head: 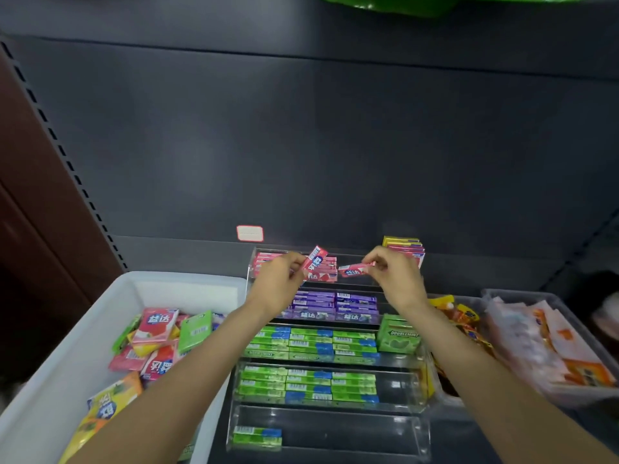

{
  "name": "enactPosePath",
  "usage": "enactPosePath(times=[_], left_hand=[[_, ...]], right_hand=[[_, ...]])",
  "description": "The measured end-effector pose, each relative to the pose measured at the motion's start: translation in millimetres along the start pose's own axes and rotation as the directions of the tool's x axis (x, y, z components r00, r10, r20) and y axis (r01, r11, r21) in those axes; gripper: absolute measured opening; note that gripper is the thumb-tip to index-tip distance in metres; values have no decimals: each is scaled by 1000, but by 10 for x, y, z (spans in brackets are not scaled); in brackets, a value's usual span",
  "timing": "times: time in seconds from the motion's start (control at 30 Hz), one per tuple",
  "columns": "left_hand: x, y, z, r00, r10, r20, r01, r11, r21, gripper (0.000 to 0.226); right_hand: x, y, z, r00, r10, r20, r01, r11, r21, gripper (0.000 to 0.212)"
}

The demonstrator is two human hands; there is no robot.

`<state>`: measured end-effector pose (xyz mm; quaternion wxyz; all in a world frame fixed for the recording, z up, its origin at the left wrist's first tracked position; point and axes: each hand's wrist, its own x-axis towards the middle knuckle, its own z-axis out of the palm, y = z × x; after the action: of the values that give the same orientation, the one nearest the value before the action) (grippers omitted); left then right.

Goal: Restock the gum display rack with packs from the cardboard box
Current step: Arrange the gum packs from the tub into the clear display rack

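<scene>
**Two pink packs held over the top tier**

Dark shelf unit (301,145) behind. White bin (83,313) of mixed packs at eight o'clock. Clear tiered rack (412,426) at six o'clock, stocked pink, purple, green. Left hand (279,283) pinching a tilted pink pack (315,259). Right hand (398,272) pinching a second pink pack (353,270) at three o'clock of the first, over the top tier.

A: What's behind it all?
B: Dark grey back panel (301,145), with a slotted upright (50,128) along its left edge. Reddish-brown wall (30,195) further left.
A: Anything up top?
B: Something bright green (435,3), cut off by the frame. Light's dim, pretty even.
</scene>
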<state>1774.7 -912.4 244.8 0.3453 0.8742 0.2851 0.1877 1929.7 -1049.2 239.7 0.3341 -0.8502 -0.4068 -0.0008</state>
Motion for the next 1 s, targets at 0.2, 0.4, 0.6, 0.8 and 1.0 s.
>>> enactPosePath(times=[0.2,0.4,0.6,0.8,1.0], left_hand=[[55,26,54,1000,0,18,-1,1000,6,25],[57,25,47,999,11,30,-12,1000,10,25],[61,8,8,999,21,29,-21,1000,-10,23],[60,2,-13,999,20,45,-20,1000,9,26],[55,7,-29,999,11,48,-12,1000,21,26]], right_hand=[[29,-44,-81,977,-49,206,113,943,-314,33],[43,-40,-27,973,-40,226,121,926,-358,34],[134,-15,11,953,-16,301,126,928,-349,31],[134,4,51,946,10,325,111,930,-352,27],[141,-1,50,952,-15,305,153,888,-434,11]])
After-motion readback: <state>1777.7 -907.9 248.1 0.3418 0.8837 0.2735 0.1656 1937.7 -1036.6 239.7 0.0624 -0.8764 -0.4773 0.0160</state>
